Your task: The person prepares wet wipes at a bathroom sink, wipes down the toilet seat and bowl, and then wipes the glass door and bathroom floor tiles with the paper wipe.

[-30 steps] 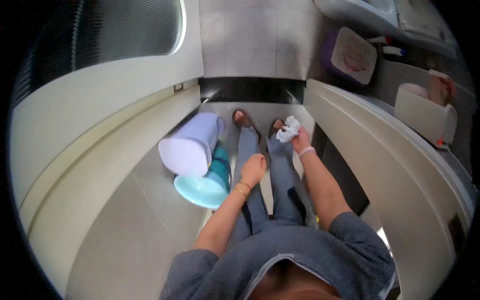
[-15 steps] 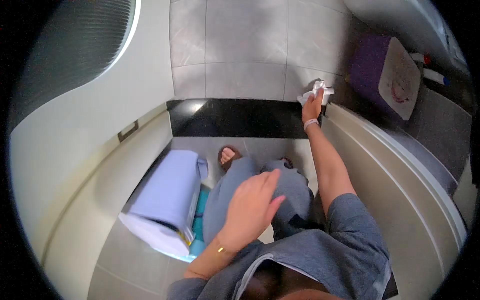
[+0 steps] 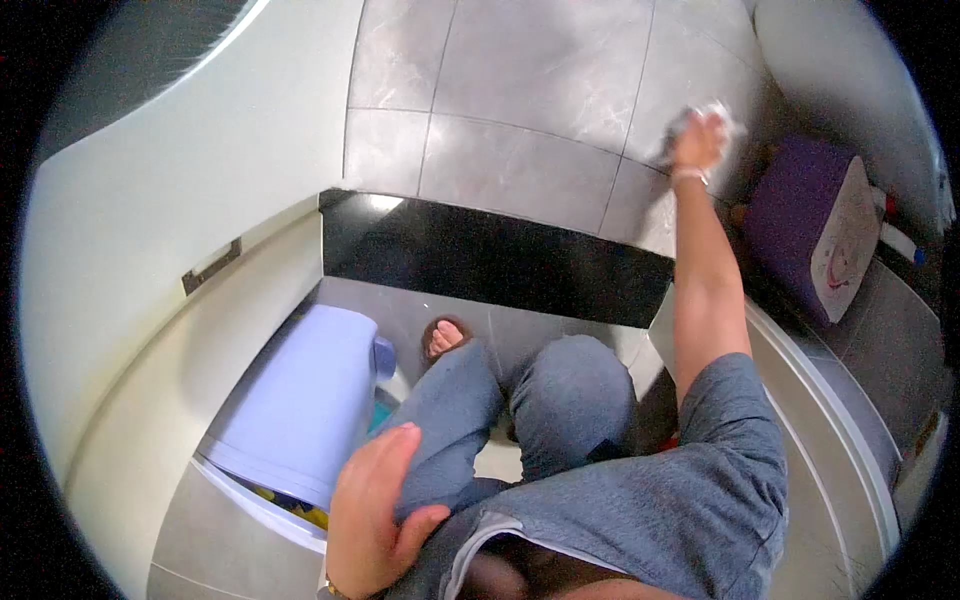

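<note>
My right hand [image 3: 698,145] is stretched far forward, low over the grey floor tiles [image 3: 520,70] beyond a black threshold strip [image 3: 490,250]. A crumpled white tissue [image 3: 716,112], blurred by motion, is pressed under its closed fingers against the tiles. My left hand [image 3: 370,515] is held above my left thigh, fingers extended and thumb apart, with nothing in it. It is nearest to my grey trousers [image 3: 455,430] and a light blue bin [image 3: 295,400] standing to the left.
A purple box [image 3: 800,220] with a pale printed side stands right of my reaching arm. The white door [image 3: 200,170] with a metal latch plate [image 3: 212,266] is at the left. A white door frame [image 3: 830,390] curves along the right.
My right hand has moved forward and to the right across the tiles with the tissue. My left hand has drawn back down and left. The view has shifted and tilted.
</note>
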Motion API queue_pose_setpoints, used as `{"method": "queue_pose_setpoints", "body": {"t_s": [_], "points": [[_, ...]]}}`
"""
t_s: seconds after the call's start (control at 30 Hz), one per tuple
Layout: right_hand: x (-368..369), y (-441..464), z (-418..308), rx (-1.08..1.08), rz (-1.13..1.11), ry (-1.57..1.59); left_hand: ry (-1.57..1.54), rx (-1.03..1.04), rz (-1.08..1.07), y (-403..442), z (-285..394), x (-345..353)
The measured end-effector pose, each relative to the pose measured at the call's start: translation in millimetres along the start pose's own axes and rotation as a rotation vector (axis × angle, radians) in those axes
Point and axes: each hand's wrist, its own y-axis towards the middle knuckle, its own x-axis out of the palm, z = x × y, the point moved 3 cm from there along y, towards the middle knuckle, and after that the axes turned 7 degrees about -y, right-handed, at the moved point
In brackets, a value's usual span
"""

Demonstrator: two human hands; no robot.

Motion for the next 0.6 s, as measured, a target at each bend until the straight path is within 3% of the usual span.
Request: {"method": "queue_pose_setpoints", "body": {"t_s": [0.07,0.1,0.17,0.2,0.23,0.3,0.37,0.43,0.6], "points": [[-9.0,-16.0,-83.1,-0.127,0.157,0.347,0.019,0.045,-0.039,1.8,2.5,3.9],[6.0,-34.2,-125.2,-0.338,0.234,0.440,0.045,0.097,-0.071,2.8,5.9,6.4],[-8.0,-105.1,-211.4,-0.741,0.192,0.297,0.074,0.117,-0.085,9.2,15.7,12.7],[-22.1,-141.5,-241.7,-0.810,0.051,0.527,0.098,0.137,-0.093,12.4,22.1,17.1],[-27.6,-175.5,-265.3,-0.894,-0.085,0.493,0.105,0.133,-0.090,14.2,26.8,20.9],[-27.0,-231.2,-275.1,-1.202,-0.263,0.554,0.182,0.165,-0.122,17.8,33.5,28.4],[-32.3,-252.3,-247.7,-1.428,-0.226,0.527,0.177,0.202,-0.138,18.0,38.2,33.6],[-28.1,-245.6,-206.2,-1.406,-0.278,0.454,0.165,0.234,-0.157,16.4,41.1,37.6],[-16.0,-188.2,-64.5,-0.679,-0.239,0.327,0.166,0.280,-0.123,15.1,41.6,40.0]]}}
